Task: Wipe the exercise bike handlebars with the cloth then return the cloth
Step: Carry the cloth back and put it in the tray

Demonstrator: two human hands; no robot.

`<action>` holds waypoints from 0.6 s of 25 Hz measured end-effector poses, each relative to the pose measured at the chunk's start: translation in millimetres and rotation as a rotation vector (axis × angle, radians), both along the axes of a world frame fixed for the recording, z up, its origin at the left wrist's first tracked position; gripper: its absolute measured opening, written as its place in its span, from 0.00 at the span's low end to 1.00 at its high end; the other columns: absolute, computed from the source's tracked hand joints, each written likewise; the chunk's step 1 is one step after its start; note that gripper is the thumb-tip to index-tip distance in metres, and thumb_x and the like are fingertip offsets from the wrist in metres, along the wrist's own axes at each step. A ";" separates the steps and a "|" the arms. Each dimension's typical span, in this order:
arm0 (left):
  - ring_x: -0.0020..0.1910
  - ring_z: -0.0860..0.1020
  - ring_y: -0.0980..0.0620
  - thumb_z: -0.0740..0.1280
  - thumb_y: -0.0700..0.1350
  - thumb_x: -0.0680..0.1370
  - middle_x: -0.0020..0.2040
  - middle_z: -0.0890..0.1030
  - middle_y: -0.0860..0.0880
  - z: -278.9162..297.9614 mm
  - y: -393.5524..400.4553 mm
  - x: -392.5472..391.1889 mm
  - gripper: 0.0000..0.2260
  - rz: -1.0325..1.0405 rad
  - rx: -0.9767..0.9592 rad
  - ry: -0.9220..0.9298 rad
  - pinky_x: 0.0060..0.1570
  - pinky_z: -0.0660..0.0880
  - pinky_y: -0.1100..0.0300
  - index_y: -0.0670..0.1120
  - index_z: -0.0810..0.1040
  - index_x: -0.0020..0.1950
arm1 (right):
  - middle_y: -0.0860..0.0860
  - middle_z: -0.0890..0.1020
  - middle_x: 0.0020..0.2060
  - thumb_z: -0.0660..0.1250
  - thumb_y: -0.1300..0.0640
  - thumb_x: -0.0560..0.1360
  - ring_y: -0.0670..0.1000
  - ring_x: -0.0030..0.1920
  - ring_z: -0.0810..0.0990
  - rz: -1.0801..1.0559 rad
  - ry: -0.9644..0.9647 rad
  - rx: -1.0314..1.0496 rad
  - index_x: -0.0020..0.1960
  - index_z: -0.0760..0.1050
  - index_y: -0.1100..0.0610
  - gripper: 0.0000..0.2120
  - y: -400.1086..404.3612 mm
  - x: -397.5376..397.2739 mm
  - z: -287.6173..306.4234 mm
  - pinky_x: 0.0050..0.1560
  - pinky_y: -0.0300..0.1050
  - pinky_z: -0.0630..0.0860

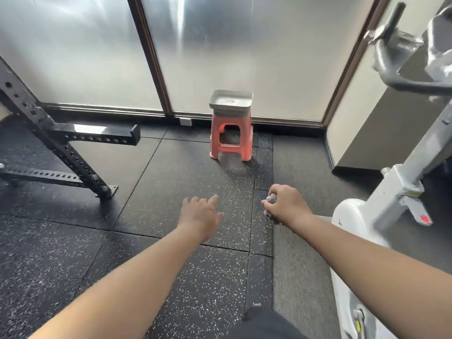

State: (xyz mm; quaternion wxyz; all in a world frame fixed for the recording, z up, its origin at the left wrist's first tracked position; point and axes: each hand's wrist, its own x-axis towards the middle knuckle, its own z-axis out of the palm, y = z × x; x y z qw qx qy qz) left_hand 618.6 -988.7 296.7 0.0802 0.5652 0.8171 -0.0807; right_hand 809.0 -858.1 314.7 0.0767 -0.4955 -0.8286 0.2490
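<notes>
Head view: the right hand makes the grip, fingers curled round a bunched grey cloth, wadded small so it carries easily. Just left of the grip, the left hand hangs with fingers spread, holding nothing. Well beyond the grip, a grey tray sits on an orange stool by the glass wall, probably the cloth's home. Up and right of the grip, the exercise bike handlebars are blurred; whether they are wiped is unclear.
</notes>
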 end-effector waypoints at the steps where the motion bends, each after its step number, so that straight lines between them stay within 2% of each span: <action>1: 0.72 0.62 0.44 0.51 0.58 0.79 0.73 0.67 0.48 -0.7 14.5 -5.2 0.27 -0.032 0.009 0.006 0.72 0.54 0.42 0.50 0.52 0.76 | 0.55 0.81 0.46 0.68 0.51 0.71 0.57 0.47 0.80 -0.010 0.007 -0.017 0.47 0.76 0.55 0.09 13.9 -6.4 -1.5 0.46 0.47 0.77; 3: 0.75 0.54 0.45 0.52 0.57 0.80 0.76 0.60 0.49 0.9 52.5 -18.7 0.27 -0.101 0.038 0.027 0.73 0.45 0.42 0.50 0.51 0.76 | 0.54 0.82 0.43 0.68 0.50 0.71 0.57 0.43 0.82 -0.038 0.032 -0.058 0.45 0.75 0.54 0.08 48.9 -21.2 -2.0 0.45 0.52 0.81; 6: 0.76 0.50 0.47 0.52 0.58 0.79 0.77 0.56 0.48 14.0 128.1 -44.3 0.28 -0.125 0.106 0.043 0.74 0.42 0.44 0.50 0.50 0.77 | 0.53 0.82 0.43 0.68 0.50 0.70 0.56 0.41 0.82 -0.061 0.033 -0.044 0.44 0.75 0.53 0.07 118.6 -46.2 7.3 0.42 0.52 0.81; 9: 0.77 0.47 0.47 0.50 0.59 0.79 0.78 0.53 0.49 34.7 201.2 -69.5 0.29 -0.123 0.141 0.049 0.74 0.39 0.45 0.50 0.48 0.77 | 0.54 0.80 0.45 0.68 0.52 0.72 0.55 0.42 0.79 -0.039 0.006 0.044 0.44 0.75 0.55 0.07 185.3 -66.9 26.2 0.41 0.45 0.74; 11: 0.77 0.45 0.47 0.48 0.60 0.79 0.78 0.50 0.49 44.6 239.9 -87.1 0.30 -0.135 0.160 0.075 0.74 0.39 0.44 0.50 0.46 0.77 | 0.54 0.78 0.46 0.67 0.52 0.72 0.55 0.43 0.75 -0.033 0.018 0.085 0.44 0.74 0.55 0.06 223.0 -80.9 34.3 0.40 0.44 0.69; 15: 0.76 0.42 0.47 0.44 0.61 0.79 0.78 0.48 0.48 58.6 301.8 -132.2 0.29 -0.101 0.188 0.155 0.73 0.36 0.43 0.50 0.44 0.77 | 0.52 0.77 0.43 0.67 0.52 0.72 0.52 0.40 0.74 -0.017 -0.021 0.131 0.43 0.74 0.54 0.06 282.5 -116.0 44.0 0.37 0.43 0.67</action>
